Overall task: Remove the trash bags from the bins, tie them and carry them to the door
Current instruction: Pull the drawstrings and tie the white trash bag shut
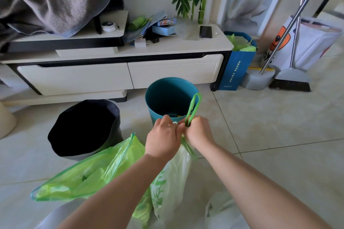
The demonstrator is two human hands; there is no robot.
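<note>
A pale white-green trash bag (173,178) hangs below my hands, its neck gathered. My left hand (162,137) pinches the gathered top. My right hand (198,131) grips the green drawstring (193,108), whose loop stands up above my fingers. Behind my hands stands a teal bin (167,96) with no bag in it and a few scraps at the bottom. To its left is a grey bin (87,128) lined with a black bag. A bright green trash bag (93,173) lies on the floor at my left, its mouth loose.
A low white TV cabinet (119,72) runs along the wall behind the bins. A blue paper bag (236,67), a broom and dustpan (290,80) and a white printed bag (305,42) stand at the right. White plastic (223,210) lies near my right forearm.
</note>
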